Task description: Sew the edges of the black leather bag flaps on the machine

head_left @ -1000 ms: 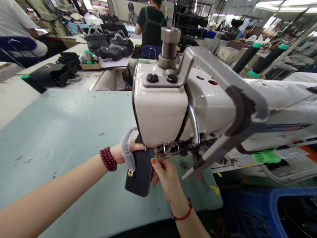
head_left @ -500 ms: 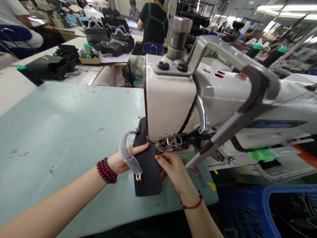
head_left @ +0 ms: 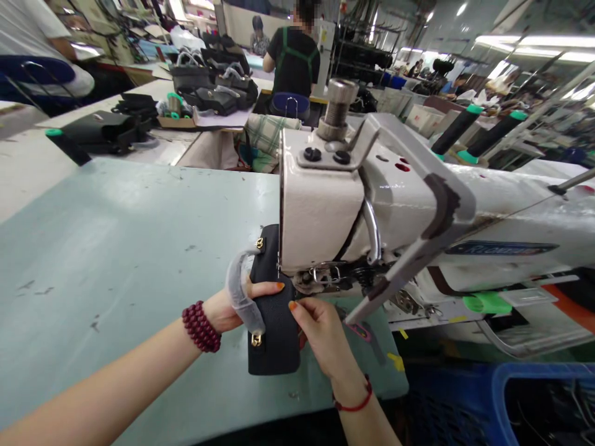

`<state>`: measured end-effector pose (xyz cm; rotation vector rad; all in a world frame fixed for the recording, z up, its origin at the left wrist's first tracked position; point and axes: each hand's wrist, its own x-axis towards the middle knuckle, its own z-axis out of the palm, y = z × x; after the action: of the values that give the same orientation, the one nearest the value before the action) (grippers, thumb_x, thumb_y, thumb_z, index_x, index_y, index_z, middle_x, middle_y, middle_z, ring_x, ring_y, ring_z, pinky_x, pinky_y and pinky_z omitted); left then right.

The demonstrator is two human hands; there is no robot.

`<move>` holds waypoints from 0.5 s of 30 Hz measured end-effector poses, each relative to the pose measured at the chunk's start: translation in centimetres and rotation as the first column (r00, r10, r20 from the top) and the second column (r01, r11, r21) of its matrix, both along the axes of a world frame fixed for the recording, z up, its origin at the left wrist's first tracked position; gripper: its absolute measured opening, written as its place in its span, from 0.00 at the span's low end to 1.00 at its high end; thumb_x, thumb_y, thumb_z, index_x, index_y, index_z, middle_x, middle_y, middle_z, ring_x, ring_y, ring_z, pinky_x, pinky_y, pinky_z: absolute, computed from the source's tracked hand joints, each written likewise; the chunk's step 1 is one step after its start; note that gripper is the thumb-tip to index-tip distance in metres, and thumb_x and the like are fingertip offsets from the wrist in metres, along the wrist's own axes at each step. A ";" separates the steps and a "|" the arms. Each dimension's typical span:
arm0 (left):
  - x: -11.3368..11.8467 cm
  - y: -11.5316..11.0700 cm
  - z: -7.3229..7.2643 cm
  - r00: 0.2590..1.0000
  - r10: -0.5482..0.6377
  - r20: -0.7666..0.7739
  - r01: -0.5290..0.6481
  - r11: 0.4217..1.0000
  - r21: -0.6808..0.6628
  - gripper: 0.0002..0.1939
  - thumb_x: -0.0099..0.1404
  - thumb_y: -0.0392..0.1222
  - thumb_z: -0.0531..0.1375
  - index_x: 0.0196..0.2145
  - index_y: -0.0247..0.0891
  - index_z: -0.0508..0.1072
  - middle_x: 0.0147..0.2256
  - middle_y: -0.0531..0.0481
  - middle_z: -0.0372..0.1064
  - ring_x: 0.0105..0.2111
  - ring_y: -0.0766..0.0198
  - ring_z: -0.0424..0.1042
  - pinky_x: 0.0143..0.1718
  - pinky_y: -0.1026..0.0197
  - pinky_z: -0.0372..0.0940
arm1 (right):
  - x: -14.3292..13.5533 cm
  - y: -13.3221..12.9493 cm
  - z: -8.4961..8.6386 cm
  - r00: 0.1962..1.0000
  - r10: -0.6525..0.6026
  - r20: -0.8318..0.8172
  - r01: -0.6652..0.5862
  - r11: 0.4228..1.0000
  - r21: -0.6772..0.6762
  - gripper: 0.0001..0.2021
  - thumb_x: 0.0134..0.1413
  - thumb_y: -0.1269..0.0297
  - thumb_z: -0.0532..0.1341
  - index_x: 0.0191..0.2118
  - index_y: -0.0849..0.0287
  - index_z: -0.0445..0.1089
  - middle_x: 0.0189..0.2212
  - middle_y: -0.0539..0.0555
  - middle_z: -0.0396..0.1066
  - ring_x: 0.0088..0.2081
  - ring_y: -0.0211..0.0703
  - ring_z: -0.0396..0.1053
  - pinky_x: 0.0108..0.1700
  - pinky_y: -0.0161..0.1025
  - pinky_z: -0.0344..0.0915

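Note:
A black leather-like bag panel (head_left: 274,313) lies on the pale green table under the head of a white sewing machine (head_left: 320,210). Its curved handle (head_left: 236,286), wrapped in translucent film, is fixed by gold-coloured fittings. My left hand (head_left: 227,308) reaches under the handle and holds the panel, one finger stretched across its top near the needle area; the other fingers are partly hidden. At the panel's right edge, my right hand (head_left: 320,328) pinches it between thumb and fingers. The machine head covers the panel's far right part, and the needle cannot be made out.
A grey bent metal bar (head_left: 409,248) slants down in front of the machine. Pink-handled snips (head_left: 361,332) lie right of my right hand. A blue plastic basket (head_left: 499,387) stands at lower right. Black bags (head_left: 209,87) and a thread cone (head_left: 67,146) are beyond the table (head_left: 139,248). Co-workers sit behind.
The camera view has shifted, so the machine appears lower. The panel has turned slightly under the machine, its near end swinging a little left. Both hands keep hold of it.

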<state>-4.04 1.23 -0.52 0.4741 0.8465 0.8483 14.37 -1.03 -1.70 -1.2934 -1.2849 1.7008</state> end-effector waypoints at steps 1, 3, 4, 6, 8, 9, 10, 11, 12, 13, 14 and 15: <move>0.0 0.0 -0.1 1.000 0.005 0.011 -0.005 1.000 -0.006 0.20 0.43 0.44 0.76 0.33 0.31 0.81 0.34 0.40 0.81 0.30 0.56 0.78 0.36 0.59 0.75 | 0.0 0.0 0.0 1.000 -0.004 0.010 0.004 1.000 0.008 0.18 0.57 0.51 0.60 0.27 0.63 0.70 0.18 0.47 0.62 0.19 0.33 0.60 0.19 0.28 0.57; 0.0 0.1 -0.2 1.000 0.009 0.022 -0.009 1.000 -0.006 0.20 0.42 0.43 0.77 0.32 0.31 0.80 0.34 0.40 0.81 0.30 0.56 0.78 0.36 0.59 0.74 | -0.1 0.0 0.0 1.000 -0.020 0.024 0.019 1.000 0.021 0.18 0.57 0.52 0.60 0.28 0.64 0.70 0.19 0.48 0.62 0.19 0.33 0.60 0.19 0.28 0.56; 0.0 0.1 -0.3 1.000 0.007 0.022 -0.007 1.000 -0.004 0.20 0.42 0.43 0.77 0.31 0.31 0.80 0.35 0.39 0.80 0.31 0.56 0.79 0.36 0.59 0.74 | -0.1 0.0 0.1 0.999 -0.028 0.024 0.027 0.999 0.022 0.18 0.57 0.52 0.60 0.28 0.64 0.70 0.19 0.48 0.62 0.20 0.33 0.60 0.20 0.28 0.56; 0.1 0.2 -0.2 1.000 0.013 0.013 -0.013 1.000 -0.010 0.18 0.43 0.42 0.77 0.31 0.31 0.79 0.35 0.40 0.81 0.31 0.55 0.79 0.37 0.58 0.75 | -0.2 0.1 0.2 0.999 -0.042 0.015 0.042 0.999 0.022 0.18 0.56 0.51 0.60 0.28 0.64 0.70 0.19 0.48 0.63 0.20 0.33 0.60 0.20 0.28 0.55; 0.1 0.4 0.0 1.000 0.026 0.015 -0.026 0.999 -0.025 0.17 0.43 0.40 0.77 0.30 0.32 0.79 0.32 0.43 0.81 0.30 0.55 0.79 0.36 0.58 0.75 | -0.3 0.1 0.2 0.999 -0.046 0.007 0.046 0.999 0.021 0.18 0.56 0.51 0.60 0.28 0.64 0.70 0.18 0.47 0.62 0.20 0.32 0.59 0.20 0.28 0.54; 0.2 0.4 0.1 0.999 0.032 0.021 -0.031 0.999 -0.032 0.16 0.42 0.39 0.77 0.29 0.33 0.78 0.30 0.44 0.80 0.30 0.56 0.79 0.35 0.59 0.75 | -0.3 0.1 0.2 0.999 -0.047 0.006 0.047 0.999 0.021 0.18 0.56 0.51 0.60 0.28 0.64 0.70 0.18 0.47 0.62 0.19 0.32 0.59 0.20 0.28 0.54; 0.2 0.4 0.3 0.999 0.034 0.028 -0.033 0.999 -0.039 0.16 0.42 0.38 0.77 0.28 0.33 0.78 0.29 0.46 0.80 0.30 0.56 0.79 0.35 0.60 0.75 | -0.4 0.1 0.2 0.999 -0.049 0.005 0.049 0.999 0.021 0.19 0.55 0.50 0.60 0.27 0.64 0.70 0.18 0.47 0.61 0.19 0.33 0.58 0.20 0.28 0.54; 0.2 0.5 0.4 0.999 0.034 0.038 -0.033 0.998 -0.044 0.15 0.42 0.38 0.77 0.27 0.34 0.78 0.28 0.47 0.80 0.30 0.56 0.79 0.34 0.61 0.75 | -0.4 0.1 0.1 0.999 -0.049 0.004 0.049 0.999 0.019 0.19 0.55 0.50 0.60 0.27 0.63 0.70 0.17 0.47 0.61 0.19 0.33 0.58 0.19 0.28 0.54; 0.2 0.5 0.6 0.998 0.033 0.047 -0.031 0.998 -0.048 0.15 0.41 0.37 0.77 0.26 0.34 0.78 0.27 0.48 0.80 0.29 0.57 0.79 0.34 0.62 0.75 | -0.4 0.1 0.0 0.999 -0.048 0.004 0.048 0.999 0.018 0.19 0.55 0.49 0.60 0.27 0.63 0.70 0.17 0.47 0.61 0.19 0.33 0.58 0.19 0.29 0.54; 0.3 0.5 0.7 0.998 0.033 0.054 -0.030 0.998 -0.050 0.14 0.41 0.38 0.77 0.26 0.34 0.79 0.27 0.48 0.80 0.29 0.57 0.80 0.34 0.63 0.75 | -0.4 0.1 -0.1 0.999 -0.048 0.007 0.047 0.999 0.021 0.20 0.55 0.49 0.60 0.27 0.63 0.70 0.17 0.47 0.61 0.19 0.34 0.58 0.19 0.29 0.54; 0.3 0.5 0.7 0.998 0.037 0.057 -0.034 0.998 -0.050 0.14 0.41 0.38 0.77 0.26 0.35 0.79 0.27 0.48 0.80 0.29 0.57 0.80 0.34 0.63 0.75 | -0.5 0.1 -0.1 0.999 -0.048 0.008 0.048 0.998 0.028 0.20 0.55 0.48 0.60 0.27 0.63 0.70 0.17 0.48 0.61 0.19 0.34 0.58 0.19 0.29 0.54; 0.2 0.6 0.7 0.998 0.041 0.057 -0.038 0.998 -0.046 0.14 0.42 0.38 0.77 0.27 0.35 0.79 0.28 0.48 0.80 0.29 0.57 0.80 0.34 0.63 0.75 | -0.5 0.1 -0.2 0.999 -0.051 0.007 0.050 0.998 0.035 0.20 0.55 0.48 0.60 0.26 0.63 0.69 0.18 0.48 0.61 0.20 0.34 0.58 0.20 0.29 0.53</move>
<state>-3.81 1.80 0.21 0.3925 0.8226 0.8737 13.88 -0.88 -1.88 -1.3031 -1.2705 1.6330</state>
